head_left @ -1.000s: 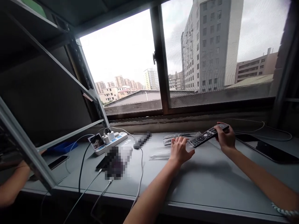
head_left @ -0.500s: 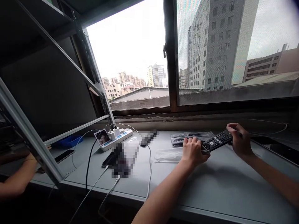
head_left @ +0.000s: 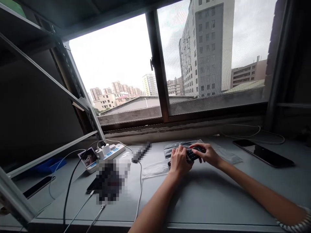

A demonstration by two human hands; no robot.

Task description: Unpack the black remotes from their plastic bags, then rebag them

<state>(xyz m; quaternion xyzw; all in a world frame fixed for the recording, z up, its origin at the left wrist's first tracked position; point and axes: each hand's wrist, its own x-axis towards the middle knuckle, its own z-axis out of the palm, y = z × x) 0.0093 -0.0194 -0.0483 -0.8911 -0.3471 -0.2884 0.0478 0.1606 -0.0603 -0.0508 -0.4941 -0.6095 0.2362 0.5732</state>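
both hands meet over a black button-covered remote control (head_left: 192, 154) near the back of the grey metal desk (head_left: 218, 194). left hand (head_left: 179, 160) has fingers curled down over its near end, right hand (head_left: 206, 154) wraps its far end, thumb on top; two-end grip probably keeps it steady. remote is mostly hidden, so cannot tell whether it is lifted or resting. clear plastic bags (head_left: 155, 168) lie flat just left of the hands, more behind. black phone (head_left: 263, 152) face up, well apart to the right. white power strip (head_left: 107, 152) with plugs sits left by the window, cables trailing off the front edge.
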